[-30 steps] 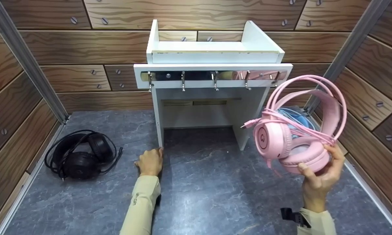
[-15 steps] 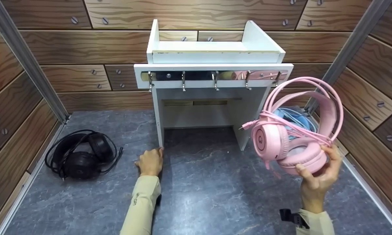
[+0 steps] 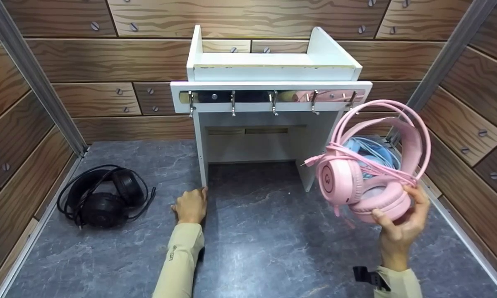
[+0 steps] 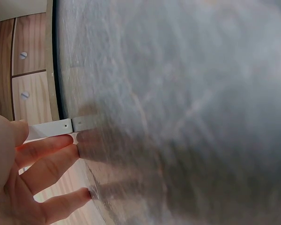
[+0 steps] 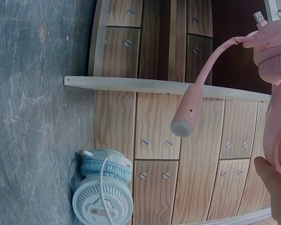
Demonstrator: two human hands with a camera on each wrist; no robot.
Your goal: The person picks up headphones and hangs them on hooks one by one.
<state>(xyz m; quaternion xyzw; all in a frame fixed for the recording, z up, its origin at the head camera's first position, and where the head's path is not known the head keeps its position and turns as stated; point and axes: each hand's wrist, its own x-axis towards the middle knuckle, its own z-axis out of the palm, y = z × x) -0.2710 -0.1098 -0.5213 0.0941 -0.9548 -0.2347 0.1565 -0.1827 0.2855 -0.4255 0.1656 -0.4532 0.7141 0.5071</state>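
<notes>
Closest by, the beige sleeves [image 3: 178, 258] reach in over the dark, marbled counter [image 3: 248, 248], and a black strap [image 3: 370, 277] sits at the right wrist. The right hand [image 3: 402, 228] has a pink, padded over-ear headset [image 3: 340, 182] pinched by one ear cup between thumb and fingers, up off the counter. Its slim pink cord [image 3: 370, 167] wraps around it, the bare plug [image 3: 308, 161] poking out to the left of those fingers, and a stubby pink microphone [image 5: 185, 112] hangs down beside them.

The left hand [image 3: 190, 205] is down at counter level, thumb and forefinger about the foot of a white, flat-board rack [image 3: 273, 73], the other fingers spread. Left of these fingers, well apart, lies a black headset [image 3: 103, 209] with its cable looped over it.

Beyond the right fingers, past the pink cups and outside the rack, a pale blue headset [image 5: 103, 190] rests on the counter. Ahead, between and beyond both sets of fingers, shiny metal hooks [image 3: 274, 102] line the rack's front. Farthest off is the wood-patterned wall [image 3: 116, 60].
</notes>
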